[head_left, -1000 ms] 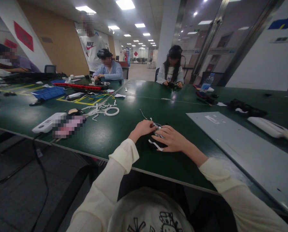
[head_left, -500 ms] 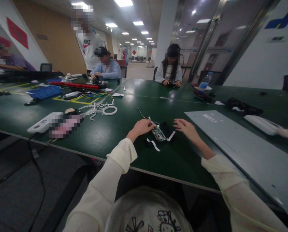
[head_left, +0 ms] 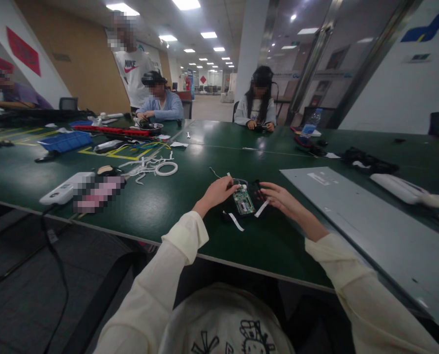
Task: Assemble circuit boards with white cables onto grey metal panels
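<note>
A green circuit board [head_left: 243, 201] lies in front of me on the dark green table. My left hand [head_left: 219, 191] is closed on the board's upper left edge, thumb and fingers pinched near a white connector. From the right, my right hand [head_left: 281, 197] has its fingers around the edge of a black plastic part [head_left: 256, 188] beside the board. A white strip [head_left: 262, 208] runs down under its fingertips. Another white strip [head_left: 236, 222] lies below the board, over something dark. Behind my left fingers a thin cable [head_left: 215, 172] sticks out.
A large grey panel [head_left: 352, 211] covers the right side. To the left are white cable ties and a ring [head_left: 166, 169], a white power strip [head_left: 67, 188] and a blue tray [head_left: 65, 141]. Co-workers sit across the table; a water bottle [head_left: 312, 122] stands far right.
My right hand has moved left and closed in on the black part. My left hand stays at the board's upper left edge, and the board has turned slightly.
</note>
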Available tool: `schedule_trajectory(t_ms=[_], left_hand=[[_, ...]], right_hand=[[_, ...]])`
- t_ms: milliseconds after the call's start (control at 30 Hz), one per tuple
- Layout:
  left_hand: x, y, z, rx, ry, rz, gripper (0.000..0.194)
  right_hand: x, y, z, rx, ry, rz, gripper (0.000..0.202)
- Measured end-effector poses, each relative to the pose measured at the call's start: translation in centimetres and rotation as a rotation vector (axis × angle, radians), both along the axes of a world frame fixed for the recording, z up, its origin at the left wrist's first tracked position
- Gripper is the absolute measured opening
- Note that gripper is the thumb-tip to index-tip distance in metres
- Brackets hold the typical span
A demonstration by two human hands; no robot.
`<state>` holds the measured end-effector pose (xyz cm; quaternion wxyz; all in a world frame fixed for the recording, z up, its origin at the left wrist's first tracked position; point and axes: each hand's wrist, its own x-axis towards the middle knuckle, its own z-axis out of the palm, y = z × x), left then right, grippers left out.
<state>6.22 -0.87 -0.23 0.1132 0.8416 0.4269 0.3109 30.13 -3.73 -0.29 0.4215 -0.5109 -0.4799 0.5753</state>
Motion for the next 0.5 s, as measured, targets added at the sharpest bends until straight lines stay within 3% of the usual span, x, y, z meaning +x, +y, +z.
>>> schedule_trajectory(t_ms=[167, 400, 500], left_hand=[[0.0, -0.2, 0.5, -0.088, -0.112, 0.032, 0.026], [0.1, 0.0, 0.8, -0.115, -0.251, -0.009, 0.031], [-0.1, 0.5, 0.5, -0.112, -0.305, 0.072, 0.039]], right_hand=[[-0.1, 0.2, -0.5, 0.104, 0.175, 0.015, 0.055], [-1.0, -0.2, -0.6, 0.143, 0.211, -0.077, 0.056], [-1.3, -0.3, -0.5, 0.158, 0.235, -0.095, 0.056]])
